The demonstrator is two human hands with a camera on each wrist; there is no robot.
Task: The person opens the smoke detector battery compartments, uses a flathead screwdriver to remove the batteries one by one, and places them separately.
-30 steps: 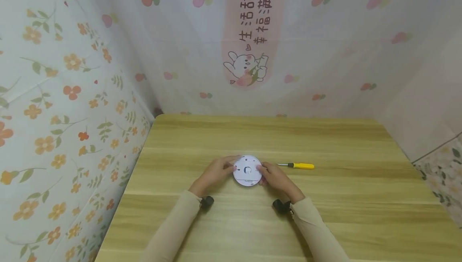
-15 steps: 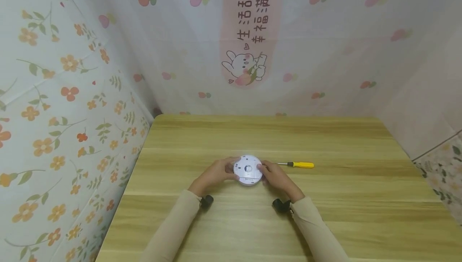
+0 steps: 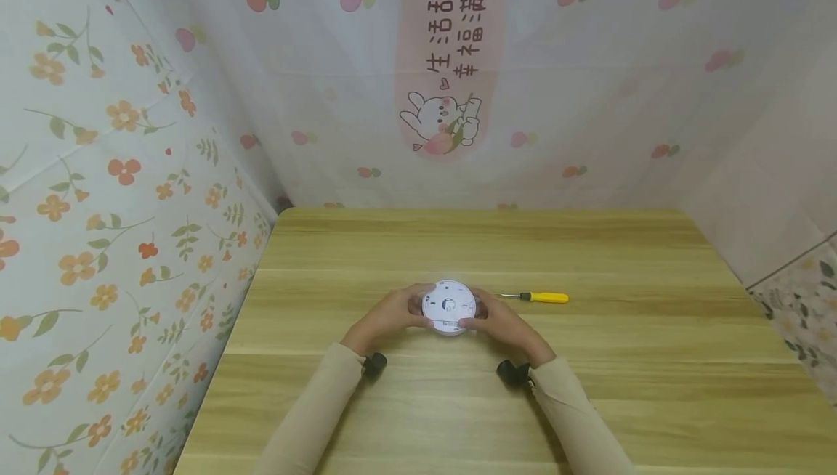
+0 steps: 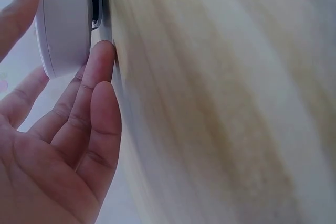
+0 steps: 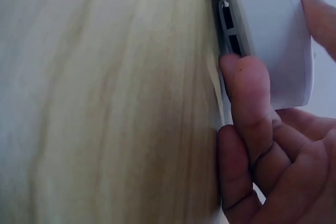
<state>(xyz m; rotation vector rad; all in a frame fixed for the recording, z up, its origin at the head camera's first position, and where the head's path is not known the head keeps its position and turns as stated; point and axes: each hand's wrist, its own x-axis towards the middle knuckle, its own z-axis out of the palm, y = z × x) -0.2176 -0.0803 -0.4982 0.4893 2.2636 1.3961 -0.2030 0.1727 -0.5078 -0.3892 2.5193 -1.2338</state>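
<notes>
A round white smoke detector (image 3: 448, 308) is held between both hands over the middle of the table. Its flat back, with small slots and a central hole, faces up. My left hand (image 3: 391, 317) grips the left side, thumb at the lower left rim. From the right, my right hand (image 3: 506, 321) grips it, thumb at the lower right rim. In the left wrist view, fingers curl under the detector's white side wall (image 4: 65, 24), beside a dark-slotted vent facing the table. The right wrist view shows fingertips under the same detector (image 5: 275, 35), close to the tabletop.
A screwdriver (image 3: 548, 298) with a yellow handle lies right of the hands, its shaft pointing at the right hand. The wooden table (image 3: 340, 242) ends at a printed curtain (image 3: 314, 83) behind. A floral curtain (image 3: 131, 242) hangs on the left.
The left thumb has slid down from the left edge to the lower left rim. Later, the right thumb has moved down to the lower right rim. The detector stays in nearly the same place.
</notes>
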